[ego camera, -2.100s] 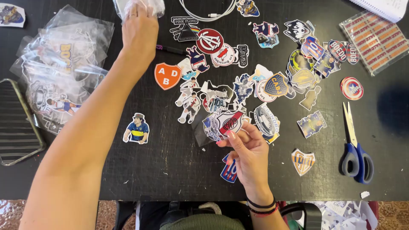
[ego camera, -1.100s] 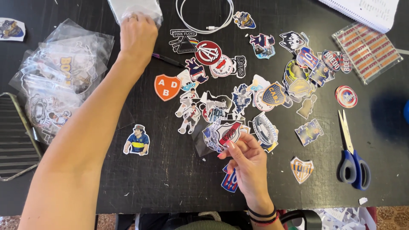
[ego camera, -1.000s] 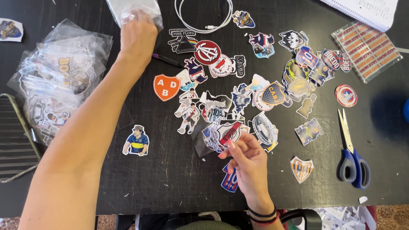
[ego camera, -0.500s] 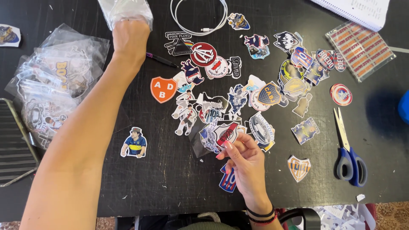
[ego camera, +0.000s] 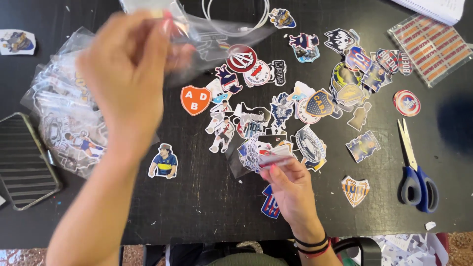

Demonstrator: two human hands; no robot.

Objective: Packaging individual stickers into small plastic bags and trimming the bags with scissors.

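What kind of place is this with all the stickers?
Probably a home craft or hobby table where stickers get sorted. Cut-out stickers cover the black table, blue scissors lie at the side, and the left hand lifts a clear plastic bag near a pile of such bags.

left hand raised and blurred, fingers pinched; right hand low, fingertips pinched together.
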